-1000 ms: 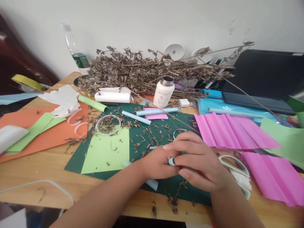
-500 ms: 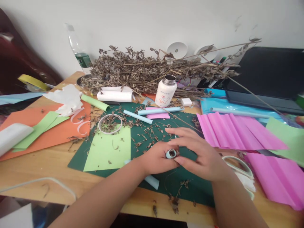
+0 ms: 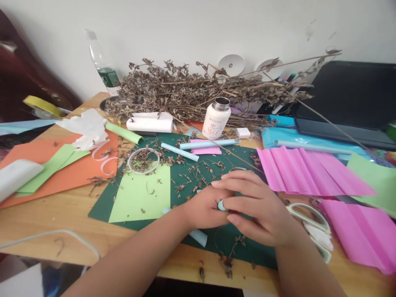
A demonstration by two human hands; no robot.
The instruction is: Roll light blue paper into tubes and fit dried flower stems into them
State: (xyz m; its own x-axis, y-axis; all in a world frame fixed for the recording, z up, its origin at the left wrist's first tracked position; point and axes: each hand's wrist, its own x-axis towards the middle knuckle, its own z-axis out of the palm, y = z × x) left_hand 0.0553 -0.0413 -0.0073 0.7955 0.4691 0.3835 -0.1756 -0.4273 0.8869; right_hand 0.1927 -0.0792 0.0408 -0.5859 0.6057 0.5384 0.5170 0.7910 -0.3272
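Observation:
A light-blue paper tube (image 3: 221, 205) stands on end inside my left hand (image 3: 202, 208), whose fingers are wrapped round it; only its rim shows. Over the tube's mouth lies my right hand (image 3: 256, 202), one finger at the opening and the other fingers stretched apart across the left hand. What the tube contains is covered now. Beneath the hands, dried leaf bits (image 3: 204, 177) are scattered on a dark green cutting mat (image 3: 185, 194). Another light-blue tube (image 3: 198, 238) lies partly under my left forearm.
Dried plant stems (image 3: 173, 88) are heaped along the wall. A white bottle without a lid (image 3: 216, 119) stands in front of them. Scissors (image 3: 309, 218) and pink crepe paper (image 3: 303, 171) lie at right. A tape ring (image 3: 130, 163) rests on light-green paper (image 3: 139, 202).
My right hand has moved in closer, with a finger now over the tube's mouth, where dark leaf bits showed before. The left hand has kept its hold.

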